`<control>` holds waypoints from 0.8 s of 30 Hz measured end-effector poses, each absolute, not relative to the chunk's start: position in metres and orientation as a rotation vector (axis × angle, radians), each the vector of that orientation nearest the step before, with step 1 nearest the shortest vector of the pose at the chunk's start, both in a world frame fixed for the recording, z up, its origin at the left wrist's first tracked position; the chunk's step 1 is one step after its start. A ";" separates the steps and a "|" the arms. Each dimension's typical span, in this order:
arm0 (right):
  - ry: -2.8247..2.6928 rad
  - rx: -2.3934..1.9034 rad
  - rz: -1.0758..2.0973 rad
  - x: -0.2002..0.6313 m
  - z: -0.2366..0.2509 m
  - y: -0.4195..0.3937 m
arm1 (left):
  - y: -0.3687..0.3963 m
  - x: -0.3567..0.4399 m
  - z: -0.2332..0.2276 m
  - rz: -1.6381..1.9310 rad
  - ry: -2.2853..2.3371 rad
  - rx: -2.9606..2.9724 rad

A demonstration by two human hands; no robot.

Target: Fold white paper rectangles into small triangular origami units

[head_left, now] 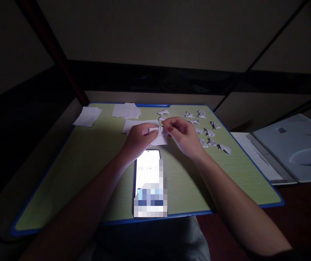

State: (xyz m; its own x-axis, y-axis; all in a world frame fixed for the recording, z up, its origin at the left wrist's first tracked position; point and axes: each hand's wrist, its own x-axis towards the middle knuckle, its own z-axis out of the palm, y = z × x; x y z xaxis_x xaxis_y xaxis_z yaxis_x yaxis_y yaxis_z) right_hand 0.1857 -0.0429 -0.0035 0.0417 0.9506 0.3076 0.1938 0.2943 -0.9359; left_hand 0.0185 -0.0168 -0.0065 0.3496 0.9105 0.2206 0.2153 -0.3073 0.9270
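Observation:
Between both hands, above the far end of a lit phone, is a small white piece of folded paper. My left hand pinches its left side, thumb on top. The fingers of my right hand are closed on its upper right edge. Under and behind the left hand lies a white paper sheet. Small folded paper pieces are scattered to the right of my right hand, and a couple more lie just beyond it. The phone shows a timer, partly blurred out.
The green table has a blue edge. Loose white sheets lie at its far left corner, and another paper stack at the back. A white box with its lid open stands to the right, below the table. Cabinet panels rise behind.

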 end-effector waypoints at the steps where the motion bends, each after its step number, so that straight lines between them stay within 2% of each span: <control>1: -1.425 -1.153 0.850 0.186 -0.003 -0.043 | -0.017 0.018 -0.007 1.008 1.002 1.743; 11: -1.403 -1.057 0.898 0.186 -0.004 -0.040 | -0.022 0.019 0.005 0.957 1.002 1.742; 24: -1.492 -1.013 0.925 0.191 -0.001 -0.039 | -0.016 0.019 -0.004 0.948 0.920 1.556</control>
